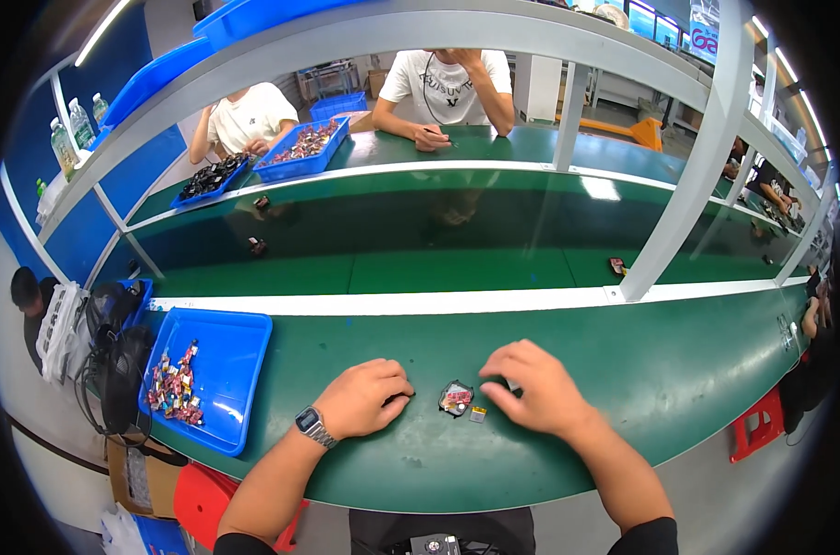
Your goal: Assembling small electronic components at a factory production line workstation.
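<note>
On the green worktop between my hands lies a small black casing (456,399) with a red circuit board and wires in it. Touching or close to its lower right is a small silver battery-like block (478,414) with a yellow edge. My left hand (369,400), a metal watch on its wrist, rests left of the casing with fingers curled in; a tiny dark bit shows at the fingertips, too small to name. To the right, my right hand (537,393) hovers beside the block, thumb and fingers apart, slightly blurred.
A blue tray (255,370) of small red and yellow electronic parts (176,388) stands at left, beside black cables (115,361). A white shelf frame (383,303) crosses ahead. Beyond it, two people sit at another bench with a blue bin (300,165). A red stool (760,425) stands right.
</note>
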